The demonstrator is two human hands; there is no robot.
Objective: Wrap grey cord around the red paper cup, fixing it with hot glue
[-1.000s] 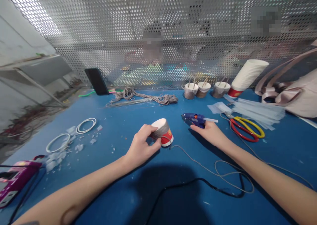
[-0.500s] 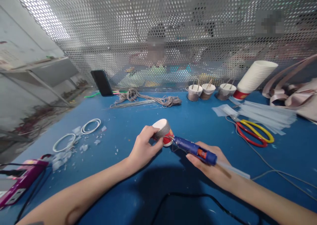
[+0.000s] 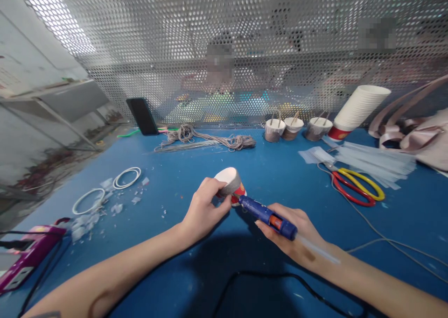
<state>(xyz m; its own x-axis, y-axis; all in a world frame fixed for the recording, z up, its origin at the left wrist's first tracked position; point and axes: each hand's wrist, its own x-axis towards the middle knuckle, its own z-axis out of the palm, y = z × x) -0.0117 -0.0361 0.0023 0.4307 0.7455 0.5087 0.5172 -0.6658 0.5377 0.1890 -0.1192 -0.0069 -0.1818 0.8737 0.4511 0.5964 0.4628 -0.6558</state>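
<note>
Tilted in my left hand [image 3: 207, 207] is a paper cup [image 3: 231, 181], white inside, with grey cord wound around its upper part and a red band below. Thumb and fingers close on its left side. My right hand [image 3: 294, 229] grips a blue hot glue gun [image 3: 262, 214] with a clear glue stick [image 3: 318, 249] sticking out of its back. The gun's nozzle is at the cup's red side, close to my left thumb; whether it touches the cup I cannot tell.
Grey cord bundles [image 3: 241, 142], a phone [image 3: 143, 116], cord-wrapped cups [image 3: 275, 130] and a cup stack [image 3: 362, 108] line the back. Scissors [image 3: 357, 187] and clear glue sticks [image 3: 378, 161] lie right. White rings [image 3: 126, 178] and a purple power strip [image 3: 31, 257] are left; a black cable [image 3: 266, 275] runs in front.
My right hand has moved the glue gun left, bringing its nozzle nearer my left thumb at the cup. The left hand and cup have barely moved.
</note>
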